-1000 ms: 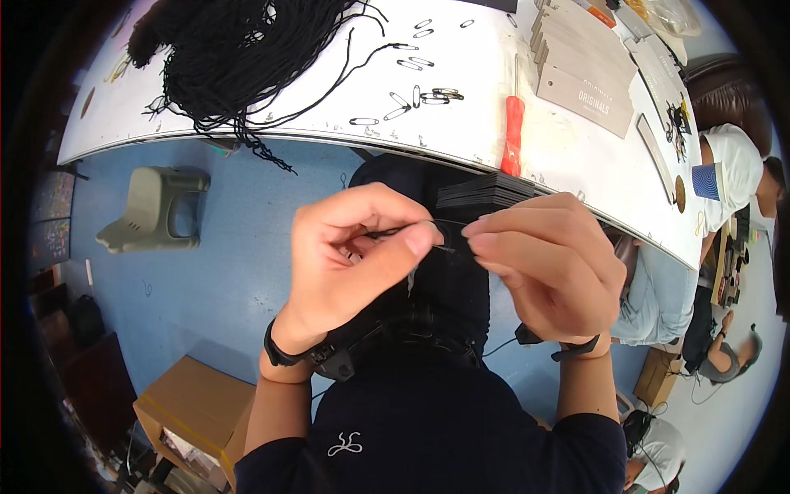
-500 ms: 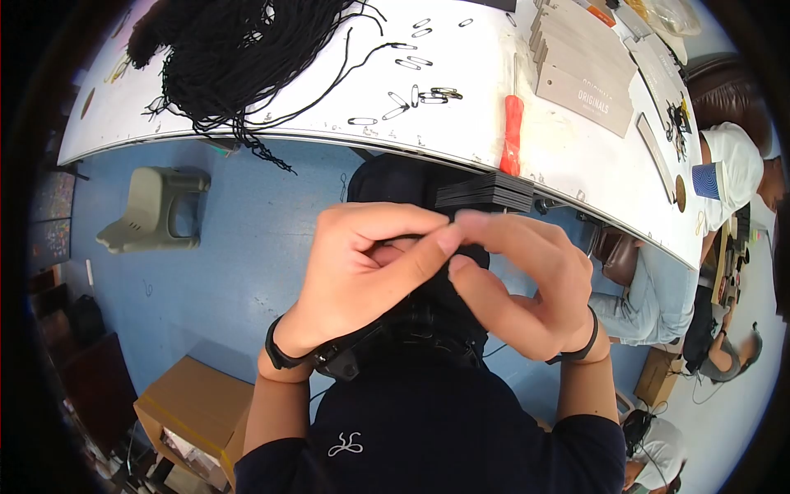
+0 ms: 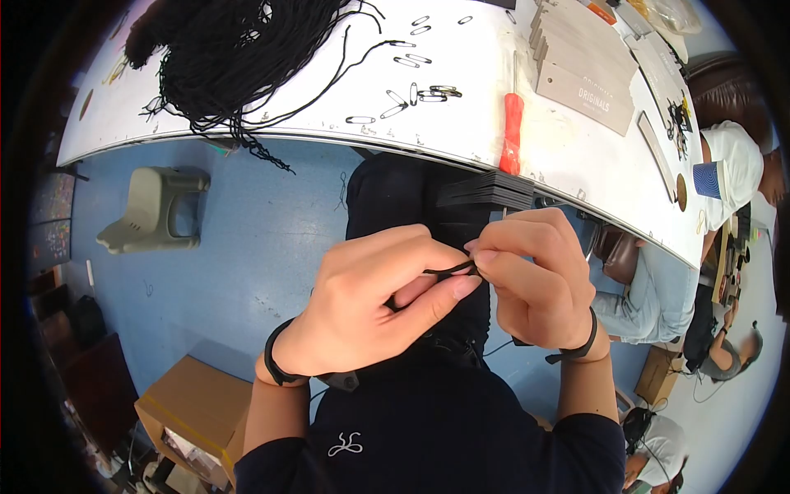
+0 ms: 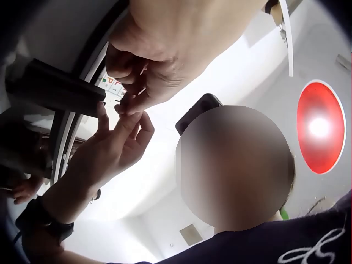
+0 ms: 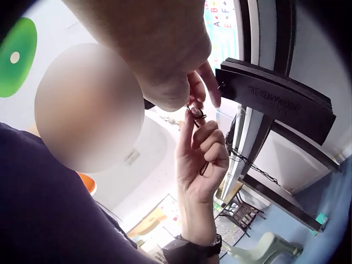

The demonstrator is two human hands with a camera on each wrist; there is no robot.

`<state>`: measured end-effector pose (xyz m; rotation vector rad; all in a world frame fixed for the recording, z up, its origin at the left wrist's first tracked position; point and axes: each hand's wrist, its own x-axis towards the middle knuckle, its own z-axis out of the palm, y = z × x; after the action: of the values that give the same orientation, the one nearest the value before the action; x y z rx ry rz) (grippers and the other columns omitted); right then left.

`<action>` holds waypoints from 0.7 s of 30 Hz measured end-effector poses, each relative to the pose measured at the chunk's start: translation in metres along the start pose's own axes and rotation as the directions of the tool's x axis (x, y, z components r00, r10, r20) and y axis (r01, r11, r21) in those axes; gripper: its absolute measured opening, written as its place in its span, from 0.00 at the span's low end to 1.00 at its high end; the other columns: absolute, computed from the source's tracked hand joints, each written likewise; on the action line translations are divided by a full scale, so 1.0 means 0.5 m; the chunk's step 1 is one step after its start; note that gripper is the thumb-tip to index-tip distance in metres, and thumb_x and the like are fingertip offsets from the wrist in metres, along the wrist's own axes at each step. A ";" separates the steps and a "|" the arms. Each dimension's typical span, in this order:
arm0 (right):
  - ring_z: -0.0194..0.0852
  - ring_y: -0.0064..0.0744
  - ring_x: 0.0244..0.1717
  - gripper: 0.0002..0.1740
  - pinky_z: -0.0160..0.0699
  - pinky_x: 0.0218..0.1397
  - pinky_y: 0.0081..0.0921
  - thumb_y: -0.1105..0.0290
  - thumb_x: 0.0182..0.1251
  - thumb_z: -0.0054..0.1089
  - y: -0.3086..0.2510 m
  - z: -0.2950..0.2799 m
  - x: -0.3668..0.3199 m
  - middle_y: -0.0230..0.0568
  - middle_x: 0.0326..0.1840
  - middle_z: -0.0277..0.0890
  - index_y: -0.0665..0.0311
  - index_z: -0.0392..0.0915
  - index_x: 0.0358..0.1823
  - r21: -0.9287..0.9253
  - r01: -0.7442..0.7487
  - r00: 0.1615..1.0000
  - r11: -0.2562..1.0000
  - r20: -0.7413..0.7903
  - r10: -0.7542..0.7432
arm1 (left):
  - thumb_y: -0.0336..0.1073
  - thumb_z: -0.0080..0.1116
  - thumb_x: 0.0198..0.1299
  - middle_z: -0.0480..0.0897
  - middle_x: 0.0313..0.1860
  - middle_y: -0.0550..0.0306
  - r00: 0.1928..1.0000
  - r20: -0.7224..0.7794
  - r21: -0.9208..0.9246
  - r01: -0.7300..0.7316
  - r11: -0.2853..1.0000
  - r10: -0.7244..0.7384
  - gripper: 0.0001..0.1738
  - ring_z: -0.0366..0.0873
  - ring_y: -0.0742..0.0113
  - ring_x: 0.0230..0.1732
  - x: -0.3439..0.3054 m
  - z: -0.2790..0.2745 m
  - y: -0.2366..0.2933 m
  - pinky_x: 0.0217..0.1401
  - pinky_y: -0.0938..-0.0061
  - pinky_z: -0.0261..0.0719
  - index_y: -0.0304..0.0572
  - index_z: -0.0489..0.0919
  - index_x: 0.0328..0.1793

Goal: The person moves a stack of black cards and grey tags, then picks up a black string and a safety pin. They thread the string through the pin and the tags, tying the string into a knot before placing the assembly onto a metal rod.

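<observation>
In front of the lap, my left hand (image 3: 378, 300) pinches a thin black cord (image 3: 449, 270) between thumb and forefinger. My right hand (image 3: 539, 280) meets it fingertip to fingertip, its thumb and forefinger pinching the cord's end. From the right wrist view, a small loop of the cord (image 5: 198, 114) shows at the left fingertips, and more cord lies against the left palm. Just beyond the hands, a stack of black tags (image 3: 485, 191) juts out at the table edge. Part of the cord is hidden by the fingers.
On the white table (image 3: 329, 111) lie a heap of black cords (image 3: 239, 66), several safety pins (image 3: 432, 95), a red-handled screwdriver (image 3: 512, 132) and grey printed cards (image 3: 584, 90). A stool (image 3: 156, 210) and cardboard box (image 3: 197, 412) stand left; another person in jeans (image 3: 634, 305) sits right.
A second ago a gap with cord across it separated the hands. They came together, and both now sit with fingertips meeting, the left hand lower and further right. The cord shows more plainly.
</observation>
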<state>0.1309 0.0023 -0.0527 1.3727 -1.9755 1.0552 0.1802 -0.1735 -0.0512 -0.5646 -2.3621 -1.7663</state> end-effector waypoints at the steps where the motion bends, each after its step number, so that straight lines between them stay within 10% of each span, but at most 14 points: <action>1: 0.70 0.36 0.25 0.17 0.73 0.24 0.23 0.75 0.35 0.62 -0.001 0.001 0.000 0.46 0.29 0.73 0.72 0.74 0.32 0.001 0.000 1.000 1.000 0.001 0.000 | 0.26 0.66 0.50 0.71 0.18 0.60 1.000 -0.001 0.000 0.001 1.000 -0.001 0.08 0.62 0.74 0.15 -0.002 0.003 0.002 0.17 0.79 0.58 0.36 0.79 0.35; 16: 0.70 0.36 0.25 0.16 0.70 0.27 0.24 0.90 0.43 0.60 -0.024 -0.002 0.012 0.46 0.31 0.75 0.70 0.74 0.36 0.331 -0.302 0.947 0.894 -0.005 0.322 | 0.29 0.56 0.61 0.75 0.20 0.57 0.980 -0.165 -0.109 -0.132 0.985 0.113 0.05 0.68 0.74 0.16 0.001 0.015 -0.002 0.19 0.81 0.63 0.34 0.77 0.36; 18: 0.72 0.36 0.26 0.15 0.71 0.27 0.24 0.87 0.44 0.61 -0.026 0.001 0.013 0.45 0.31 0.76 0.70 0.74 0.36 0.374 -0.330 0.931 0.867 -0.022 0.364 | 0.30 0.54 0.62 0.77 0.22 0.58 0.998 -0.022 -0.287 0.049 0.957 -0.058 0.06 0.69 0.78 0.18 0.000 0.000 0.000 0.20 0.82 0.64 0.33 0.78 0.36; 21: 0.73 0.35 0.27 0.14 0.72 0.27 0.23 0.85 0.43 0.65 -0.021 -0.008 0.022 0.44 0.30 0.76 0.71 0.76 0.35 0.278 -0.273 0.960 0.921 0.019 0.279 | 0.31 0.54 0.62 0.80 0.28 0.56 0.925 0.264 -0.810 0.367 0.458 -0.275 0.09 0.62 0.83 0.19 0.008 -0.021 -0.009 0.21 0.86 0.57 0.29 0.79 0.40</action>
<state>0.1365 -0.0021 -0.0388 1.2322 -2.1099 1.5215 0.1736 -0.1836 -0.0507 -0.2622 -1.5058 -3.1520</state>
